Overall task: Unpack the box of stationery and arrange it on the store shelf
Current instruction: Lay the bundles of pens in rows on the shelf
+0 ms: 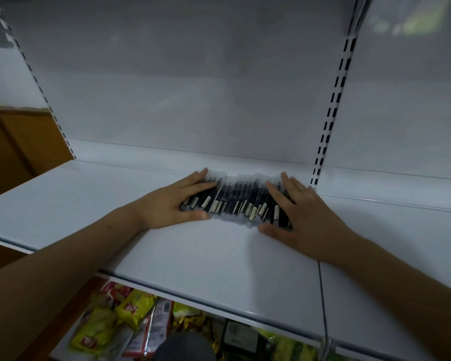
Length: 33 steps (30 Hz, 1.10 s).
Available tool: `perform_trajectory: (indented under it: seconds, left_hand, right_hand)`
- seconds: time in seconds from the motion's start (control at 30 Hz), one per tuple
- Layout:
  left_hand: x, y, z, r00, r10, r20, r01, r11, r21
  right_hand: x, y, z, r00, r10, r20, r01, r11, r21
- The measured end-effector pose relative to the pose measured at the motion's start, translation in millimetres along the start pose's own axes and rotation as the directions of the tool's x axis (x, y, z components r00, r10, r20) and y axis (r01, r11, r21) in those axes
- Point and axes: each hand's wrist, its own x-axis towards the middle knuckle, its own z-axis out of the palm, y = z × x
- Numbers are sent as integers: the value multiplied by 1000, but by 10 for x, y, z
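Observation:
A row of several black pens (236,201) with clear caps and white labels lies side by side on the white store shelf (206,256), close to its back panel. My left hand (175,201) rests flat against the left end of the row, fingers straight over the outer pens. My right hand (300,207) lies flat against the right end, with its thumb along the near edge of the pens. Both hands bracket the row from the two sides. The stationery box is not in view.
A slotted upright (328,121) divides this shelf bay from the one to the right. Below the shelf edge, yellow and red snack packets (120,321) fill a lower shelf. A brown wooden cabinet (16,152) stands at the left.

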Motion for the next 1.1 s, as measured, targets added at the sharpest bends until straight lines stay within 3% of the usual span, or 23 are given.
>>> perform_trajectory:
  seconds: [0.23, 0.4, 0.5, 0.77, 0.87, 1.1]
  left_hand:
    - [5, 111, 146, 985, -167, -42, 161, 979, -124]
    - [10, 153, 176, 978, -192, -84, 177, 970, -166]
    - [-5, 165, 187, 980, -179, -85, 170, 981, -95]
    - [-24, 189, 171, 976, -181, -123, 174, 983, -63]
    - [-33, 186, 176, 971, -179, -157, 172, 983, -58]
    - [-57, 320, 159, 926, -57, -373, 86, 994, 62]
  right_hand:
    - [165, -284, 44, 998, -66, 15, 66, 997, 48]
    - [283, -261, 137, 992, -122, -26, 124, 988, 92]
    - [270, -201, 121, 985, -171, 3, 169, 975, 142]
    - [134, -290, 20, 1000, 22, -10, -19, 975, 222]
    - [92, -157, -86, 998, 68, -12, -64, 982, 180]
    - [-376, 413, -122, 989, 79, 124, -89, 993, 76]
